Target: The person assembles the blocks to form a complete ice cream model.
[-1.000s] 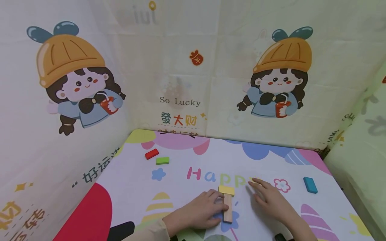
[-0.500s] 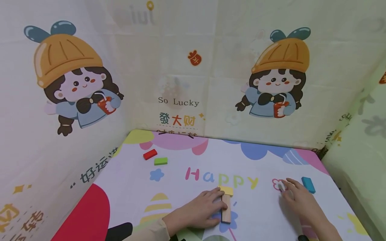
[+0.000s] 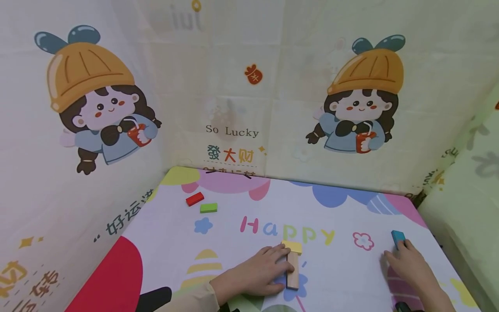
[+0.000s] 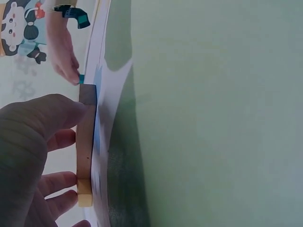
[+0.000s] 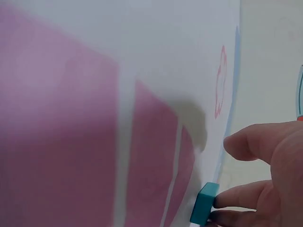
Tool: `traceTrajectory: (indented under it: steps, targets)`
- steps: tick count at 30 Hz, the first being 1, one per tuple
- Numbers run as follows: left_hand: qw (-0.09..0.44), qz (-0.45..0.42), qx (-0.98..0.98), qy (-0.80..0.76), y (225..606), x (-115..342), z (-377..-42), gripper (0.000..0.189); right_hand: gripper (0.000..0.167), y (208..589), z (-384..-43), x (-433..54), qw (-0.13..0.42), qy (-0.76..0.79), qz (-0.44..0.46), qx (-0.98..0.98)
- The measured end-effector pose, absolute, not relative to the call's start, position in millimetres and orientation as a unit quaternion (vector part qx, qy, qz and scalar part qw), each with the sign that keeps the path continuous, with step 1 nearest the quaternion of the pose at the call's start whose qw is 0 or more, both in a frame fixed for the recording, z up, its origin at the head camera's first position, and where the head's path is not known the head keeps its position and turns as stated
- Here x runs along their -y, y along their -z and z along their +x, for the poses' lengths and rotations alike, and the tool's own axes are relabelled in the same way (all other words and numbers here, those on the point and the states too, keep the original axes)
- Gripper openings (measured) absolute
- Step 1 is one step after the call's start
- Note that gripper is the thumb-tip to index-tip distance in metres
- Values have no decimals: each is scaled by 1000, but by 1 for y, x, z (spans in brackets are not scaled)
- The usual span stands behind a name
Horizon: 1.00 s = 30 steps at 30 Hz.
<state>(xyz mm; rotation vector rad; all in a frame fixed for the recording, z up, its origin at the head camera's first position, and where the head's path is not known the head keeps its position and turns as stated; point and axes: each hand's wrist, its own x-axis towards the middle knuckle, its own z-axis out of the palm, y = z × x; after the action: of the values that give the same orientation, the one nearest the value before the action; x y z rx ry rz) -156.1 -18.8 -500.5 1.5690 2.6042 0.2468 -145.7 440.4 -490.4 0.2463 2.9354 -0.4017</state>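
Observation:
A plain wooden block [image 3: 292, 277] lies lengthwise on the table, with a yellow block [image 3: 295, 247] set crosswise against its far end. My left hand [image 3: 255, 273] rests along the left side of both, its fingers spread. In the left wrist view, the thumb touches the wooden block [image 4: 85, 142] near one end and fingertips meet the yellow block [image 4: 84, 193]. At the right, my right hand [image 3: 411, 262] reaches a teal block [image 3: 397, 236]. The right wrist view has fingertips against the side of this teal block [image 5: 204, 204], while the thumb stands well apart from it.
Toward the back left lie a red block [image 3: 195, 199] and a green block [image 3: 208, 208]. The printed tablecloth [image 3: 234, 203] bears the word Happy. Printed fabric walls [image 3: 288, 108] enclose the table behind and on both sides.
My right hand has moved right, from beside the yellow block across to the teal block, and now touches it. The left hand has stayed at the wooden and yellow blocks.

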Motion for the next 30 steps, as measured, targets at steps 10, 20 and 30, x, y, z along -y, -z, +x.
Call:
traceTrajectory:
  steps: [10, 20, 30]
  targets:
    - [52, 518, -850, -78, 502, 21, -157, 39, 70, 491, -145, -434, 28, 133, 45, -990]
    - [27, 520, -851, -62, 503, 20, -155, 38, 70, 491, -152, -414, 50, 160, 54, -984]
    - [37, 517, -853, -53, 504, 19, -156, 40, 59, 492, -157, -382, 23, 184, 11, -983]
